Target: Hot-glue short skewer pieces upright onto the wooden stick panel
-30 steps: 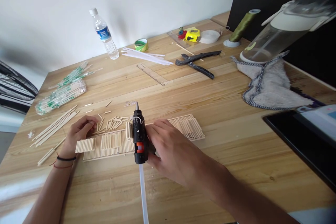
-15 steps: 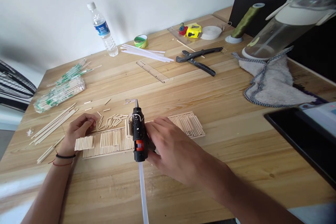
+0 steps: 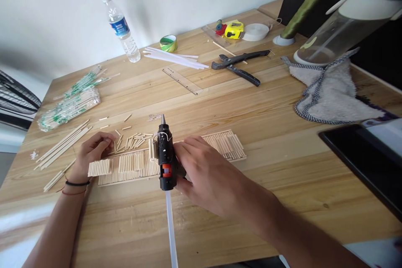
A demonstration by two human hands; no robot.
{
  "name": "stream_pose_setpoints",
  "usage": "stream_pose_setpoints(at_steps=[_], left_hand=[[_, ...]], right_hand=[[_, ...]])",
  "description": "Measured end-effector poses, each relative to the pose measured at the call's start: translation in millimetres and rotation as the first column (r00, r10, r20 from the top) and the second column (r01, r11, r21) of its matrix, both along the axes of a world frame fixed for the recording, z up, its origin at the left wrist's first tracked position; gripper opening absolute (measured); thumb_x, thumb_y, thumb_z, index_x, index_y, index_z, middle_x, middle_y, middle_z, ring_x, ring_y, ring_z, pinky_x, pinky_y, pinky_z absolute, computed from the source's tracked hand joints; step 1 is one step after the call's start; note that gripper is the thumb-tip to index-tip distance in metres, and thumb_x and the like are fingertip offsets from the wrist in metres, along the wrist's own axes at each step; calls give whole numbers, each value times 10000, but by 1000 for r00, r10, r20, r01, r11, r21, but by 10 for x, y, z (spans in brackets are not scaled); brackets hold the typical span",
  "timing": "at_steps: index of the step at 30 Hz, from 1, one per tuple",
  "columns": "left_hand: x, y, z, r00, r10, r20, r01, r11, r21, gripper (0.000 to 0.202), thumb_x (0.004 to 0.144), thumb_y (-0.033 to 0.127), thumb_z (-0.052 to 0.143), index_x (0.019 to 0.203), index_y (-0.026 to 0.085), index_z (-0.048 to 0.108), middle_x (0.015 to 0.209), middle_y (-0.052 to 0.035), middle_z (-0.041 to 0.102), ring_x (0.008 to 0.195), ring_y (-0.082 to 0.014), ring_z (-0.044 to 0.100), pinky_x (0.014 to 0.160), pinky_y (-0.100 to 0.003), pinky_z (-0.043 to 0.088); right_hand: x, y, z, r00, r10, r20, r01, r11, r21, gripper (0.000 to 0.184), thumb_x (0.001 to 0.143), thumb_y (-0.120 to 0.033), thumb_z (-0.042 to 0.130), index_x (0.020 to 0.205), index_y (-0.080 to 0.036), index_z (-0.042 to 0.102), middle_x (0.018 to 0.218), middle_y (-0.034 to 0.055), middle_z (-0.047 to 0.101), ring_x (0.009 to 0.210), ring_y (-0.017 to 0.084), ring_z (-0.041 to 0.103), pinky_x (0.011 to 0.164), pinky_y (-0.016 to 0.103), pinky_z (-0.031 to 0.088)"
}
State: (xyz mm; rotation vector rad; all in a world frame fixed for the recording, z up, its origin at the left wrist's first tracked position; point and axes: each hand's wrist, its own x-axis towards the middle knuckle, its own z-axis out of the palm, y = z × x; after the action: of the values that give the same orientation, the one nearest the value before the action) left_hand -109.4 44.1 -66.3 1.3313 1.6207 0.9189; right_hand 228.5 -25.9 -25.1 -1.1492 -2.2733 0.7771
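My right hand is wrapped round the handle of a black hot glue gun, its nozzle pointing away from me. A clear glue stick trails from the gun's back end. Beneath and behind the gun lies a long panel of short wooden sticks set side by side, with smaller stick pieces on top; the gun and my right hand hide its middle. Beyond the panel's left part, my left hand has its thumb and fingers pinched together beside loose cut sticks. Whatever those fingertips hold is hidden.
Longer wooden sticks and plastic-wrapped stick packs lie left. Farther back are a water bottle, green tape, white glue sticks, a ruler and a black cutter. A cloth and dark tablet lie right.
The view has shifted a little, so the things on the table sit slightly higher in it. Both hands and the glue gun keep nearly the same place over the panel.
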Motion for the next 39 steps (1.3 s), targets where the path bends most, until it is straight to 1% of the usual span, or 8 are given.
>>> stream_pose_setpoints(at_steps=[6, 12, 17, 20, 23, 28, 31, 39], left_hand=[[-67, -5, -64, 1000, -27, 16, 27, 1000, 6, 226, 771, 388, 792, 868, 186, 763, 690, -8, 640, 665, -142, 545, 590, -249, 393], [-102, 0, -76, 998, -47, -47, 50, 998, 46, 194, 815, 375, 753, 868, 188, 762, 732, -9, 650, 651, -134, 538, 594, -257, 396], [-45, -13, -25, 998, -36, -57, 37, 999, 31, 212, 781, 370, 780, 872, 179, 765, 740, -10, 655, 663, -134, 555, 612, -255, 411], [6, -26, 3, 999, -7, -49, 9, 1000, 27, 228, 748, 378, 797, 847, 177, 753, 702, -5, 646, 633, -132, 540, 587, -254, 402], [43, -28, 23, 999, -11, -39, 12, 999, 30, 231, 730, 376, 807, 828, 175, 745, 692, -9, 649, 634, -132, 543, 580, -247, 403], [63, -26, 33, 1000, -23, -1, 23, 999, 39, 201, 734, 347, 810, 813, 180, 732, 692, -12, 651, 647, -136, 555, 589, -248, 419], [71, -31, 36, 1000, -20, -6, 21, 999, 36, 194, 737, 340, 808, 817, 180, 735, 675, -8, 645, 633, -133, 546, 579, -246, 411], [58, -19, 17, 999, -32, -27, 34, 998, 52, 181, 753, 328, 780, 833, 170, 743, 651, 3, 628, 613, -120, 506, 567, -246, 365]], right_hand=[[6, 7, 2, 1000, 17, 5, -17, 1000, -14, 92, 903, -123, 686, 939, -165, 612, 951, 71, 714, 904, 247, 605, 931, 401, 452], [4, 0, -1, 1000, 5, 2, -5, 1000, 0, 107, 905, -155, 725, 969, -147, 640, 960, 84, 713, 939, 264, 606, 942, 395, 450], [6, -7, 1, 1000, 10, 12, -10, 1000, -5, 100, 908, -150, 719, 967, -153, 638, 957, 77, 719, 935, 264, 609, 940, 399, 453], [5, -7, 2, 999, 2, 32, -2, 1000, 1, 103, 909, -161, 720, 963, -162, 632, 945, 80, 715, 928, 267, 611, 921, 403, 460], [5, -6, 0, 999, 0, 38, 0, 1000, 9, 112, 904, -160, 724, 958, -160, 626, 939, 88, 710, 930, 271, 614, 907, 404, 462], [12, -9, -10, 1000, 6, 7, -6, 1000, 14, 117, 897, -126, 703, 961, -165, 614, 954, 84, 718, 908, 257, 607, 910, 403, 460], [13, -11, -9, 1000, 6, 5, -6, 1000, 11, 101, 896, -111, 678, 943, -168, 610, 942, 85, 715, 901, 258, 600, 907, 405, 461], [9, -2, -12, 1000, 10, 19, -10, 1000, 24, 118, 893, -150, 729, 955, -147, 629, 937, 86, 710, 904, 262, 606, 914, 400, 453]])
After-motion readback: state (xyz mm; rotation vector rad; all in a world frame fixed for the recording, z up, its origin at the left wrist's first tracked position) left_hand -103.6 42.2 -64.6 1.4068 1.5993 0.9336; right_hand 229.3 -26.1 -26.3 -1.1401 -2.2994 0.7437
